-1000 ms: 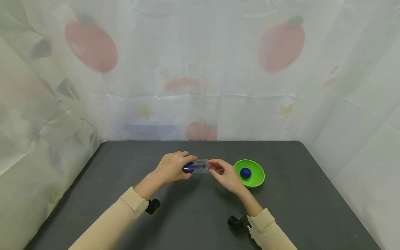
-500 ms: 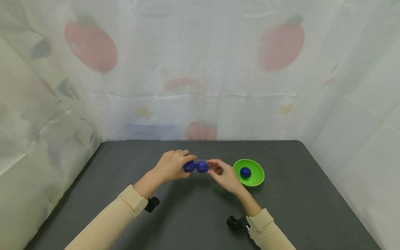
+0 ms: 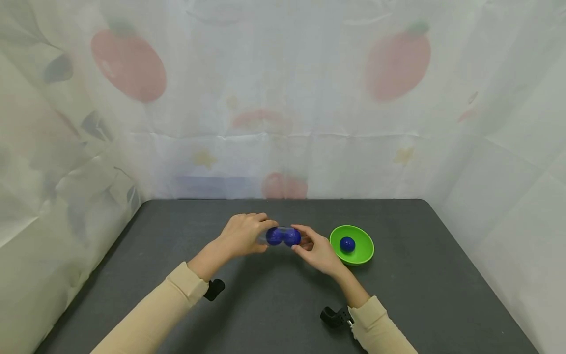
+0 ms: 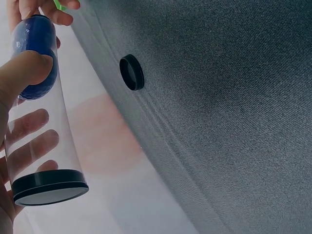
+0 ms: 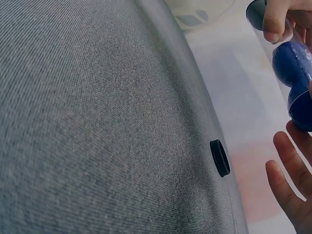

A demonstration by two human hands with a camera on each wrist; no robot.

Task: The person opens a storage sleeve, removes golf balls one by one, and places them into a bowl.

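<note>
A clear plastic tube (image 3: 283, 236) lies level above the dark table, held between both hands. Two blue balls (image 3: 283, 237) sit side by side inside it, close to the end at my right hand. My left hand (image 3: 244, 235) grips the capped end; in the left wrist view the thumb presses the tube (image 4: 41, 131) just above its black cap (image 4: 48, 185). My right hand (image 3: 315, 248) holds the other end with thumb above and fingers (image 5: 287, 180) below, and the blue balls (image 5: 295, 78) lie right by them.
A green bowl (image 3: 363, 246) with one blue ball (image 3: 347, 244) in it stands just right of my right hand. A loose black cap (image 4: 131, 72) (image 5: 219, 157) lies on the table near its far edge. Printed curtains enclose the table's back and sides.
The two blue balls have rolled along the tube from my left hand toward my right hand. Both hands have drawn slightly closer together; the bowl has not moved.
</note>
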